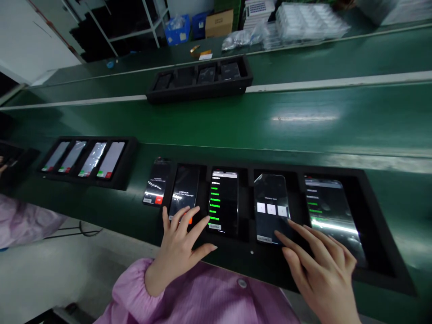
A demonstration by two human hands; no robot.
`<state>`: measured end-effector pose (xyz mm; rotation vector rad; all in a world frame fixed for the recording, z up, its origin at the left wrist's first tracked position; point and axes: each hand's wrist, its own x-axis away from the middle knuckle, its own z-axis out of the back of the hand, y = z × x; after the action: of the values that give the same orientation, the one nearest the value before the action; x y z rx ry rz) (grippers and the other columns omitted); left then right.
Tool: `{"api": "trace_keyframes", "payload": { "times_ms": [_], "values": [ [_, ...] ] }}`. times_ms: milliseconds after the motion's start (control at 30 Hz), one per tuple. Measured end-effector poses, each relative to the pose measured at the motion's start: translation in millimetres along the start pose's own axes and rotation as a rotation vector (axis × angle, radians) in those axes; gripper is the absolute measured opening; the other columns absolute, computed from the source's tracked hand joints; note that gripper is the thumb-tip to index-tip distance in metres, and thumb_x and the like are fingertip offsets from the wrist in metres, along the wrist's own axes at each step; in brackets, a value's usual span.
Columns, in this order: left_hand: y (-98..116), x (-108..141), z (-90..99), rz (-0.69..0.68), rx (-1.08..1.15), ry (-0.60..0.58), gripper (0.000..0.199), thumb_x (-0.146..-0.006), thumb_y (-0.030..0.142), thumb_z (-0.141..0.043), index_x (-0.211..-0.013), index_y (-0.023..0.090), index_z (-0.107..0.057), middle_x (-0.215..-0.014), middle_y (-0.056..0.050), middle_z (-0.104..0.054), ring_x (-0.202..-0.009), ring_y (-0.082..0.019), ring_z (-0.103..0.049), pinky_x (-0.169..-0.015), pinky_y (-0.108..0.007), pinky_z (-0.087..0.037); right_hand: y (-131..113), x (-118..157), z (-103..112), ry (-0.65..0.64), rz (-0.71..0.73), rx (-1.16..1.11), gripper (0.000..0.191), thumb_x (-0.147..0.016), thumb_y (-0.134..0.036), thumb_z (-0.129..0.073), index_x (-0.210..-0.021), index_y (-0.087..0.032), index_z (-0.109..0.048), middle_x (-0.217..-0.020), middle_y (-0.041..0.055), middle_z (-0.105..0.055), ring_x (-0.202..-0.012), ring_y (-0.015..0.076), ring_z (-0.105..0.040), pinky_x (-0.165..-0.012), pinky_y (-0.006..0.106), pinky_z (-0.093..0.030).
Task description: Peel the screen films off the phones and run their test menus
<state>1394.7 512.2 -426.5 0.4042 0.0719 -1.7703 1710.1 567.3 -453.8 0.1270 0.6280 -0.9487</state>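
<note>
A black foam tray (246, 180) in front of me holds several smartphones in its slots. My left hand (180, 243) spreads its fingers over the lower end of a dark-screened phone (184, 182). Beside the tray's left end lies another phone (158, 180) with a red button on screen. A phone with green text lines (223, 198) sits right of my left hand. My right hand (320, 256), fingers apart, rests its fingertips at the lower part of a phone showing "Vibrator test" and white squares (270, 191). The rightmost phone (332, 211) is partly covered by that hand.
On the left, a second black tray (130, 157) carries several lit phones. A third tray (199, 93) with dark items stands across the green conveyor (303, 126). Clear plastic trays (310, 22), a cardboard box (219, 23) and blue bins (177, 31) are behind. A co-worker's sleeve (27, 220) shows at left.
</note>
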Motion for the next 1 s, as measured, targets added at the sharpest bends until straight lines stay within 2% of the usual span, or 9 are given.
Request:
{"api": "trace_keyframes", "payload": {
  "times_ms": [233,367,467,533,600,733,900,1000],
  "values": [
    [2.9,-0.5,-2.3,-0.007,-0.011,0.006,0.047,-0.105,0.058,-0.051,-0.136,0.028,-0.069,-0.144,-0.008,-0.063,-0.137,-0.027,-0.049,-0.135,-0.054,0.005,-2.2,0.1,3.6,-0.018,-0.016,-0.009,0.022,-0.108,-0.025,-0.055,-0.114,-0.019,-0.075,-0.126,0.0155,-0.072,-0.117,0.0359,-0.063,-0.101,0.055,-0.038],
    [1.0,0.0,-4.3,-0.043,-0.021,0.006,0.045,-0.104,0.054,-0.055,-0.137,0.026,-0.068,-0.144,-0.011,-0.063,-0.136,-0.029,-0.049,-0.134,-0.057,0.003,-1.6,-7.3,5.5,-0.050,-0.073,-0.018,0.025,-0.110,-0.027,-0.051,-0.117,-0.022,-0.074,-0.135,0.0136,-0.068,-0.124,0.0327,-0.060,-0.102,0.053,-0.039],
    [1.4,-0.7,-4.5,-0.046,-0.007,0.013,0.044,-0.104,0.054,-0.055,-0.135,0.026,-0.070,-0.144,-0.012,-0.062,-0.136,-0.030,-0.050,-0.134,-0.058,0.002,2.7,-18.0,4.7,-0.066,-0.145,0.093,0.031,-0.111,-0.036,-0.050,-0.126,-0.023,-0.073,-0.147,0.0150,-0.062,-0.129,0.0364,-0.057,-0.102,0.056,-0.039],
    [3.5,-0.8,-2.3,-0.034,0.007,0.016,0.044,-0.104,0.054,-0.054,-0.134,0.026,-0.071,-0.143,-0.011,-0.063,-0.136,-0.029,-0.050,-0.134,-0.057,0.002,6.8,-23.3,7.3,-0.079,-0.159,0.140,0.033,-0.110,-0.041,-0.050,-0.124,-0.024,-0.075,-0.151,0.0147,-0.060,-0.130,0.0401,-0.056,-0.102,0.059,-0.038],
    [6.0,0.0,0.7,-0.034,0.011,0.016,0.044,-0.105,0.055,-0.053,-0.133,0.026,-0.072,-0.142,-0.011,-0.063,-0.136,-0.029,-0.050,-0.134,-0.056,0.002,11.9,-23.6,14.0,-0.035,-0.168,0.092,0.032,-0.110,-0.039,-0.051,-0.122,-0.024,-0.076,-0.149,0.0145,-0.062,-0.129,0.0407,-0.057,-0.102,0.059,-0.039],
    [9.8,3.0,3.7,-0.065,0.015,0.021,0.041,-0.105,0.054,-0.053,-0.129,0.028,-0.074,-0.141,-0.010,-0.063,-0.136,-0.029,-0.049,-0.134,-0.058,0.000,24.6,-7.6,32.5,0.125,-0.265,-0.008,0.029,-0.108,-0.026,-0.050,-0.122,-0.023,-0.076,-0.137,0.0135,-0.069,-0.122,0.0359,-0.064,-0.104,0.056,-0.044],
    [14.3,1.4,2.6,-0.079,-0.044,0.037,0.046,-0.106,0.055,-0.047,-0.130,0.028,-0.075,-0.141,-0.013,-0.063,-0.135,-0.032,-0.047,-0.132,-0.063,0.005,34.7,23.3,47.1,0.148,-0.316,0.027,0.026,-0.106,-0.022,-0.052,-0.110,-0.021,-0.078,-0.123,0.0126,-0.074,-0.112,0.0327,-0.068,-0.096,0.051,-0.049],
    [22.5,-6.2,2.0,-0.136,0.016,0.097,0.051,-0.106,0.057,-0.047,-0.131,0.022,-0.074,-0.138,-0.016,-0.064,-0.134,-0.033,-0.048,-0.131,-0.067,0.000,34.2,35.4,51.6,0.150,-0.369,0.006,0.029,-0.107,-0.021,-0.049,-0.108,-0.019,-0.078,-0.123,0.0135,-0.074,-0.111,0.0307,-0.067,-0.094,0.049,-0.049]
  ]
}}
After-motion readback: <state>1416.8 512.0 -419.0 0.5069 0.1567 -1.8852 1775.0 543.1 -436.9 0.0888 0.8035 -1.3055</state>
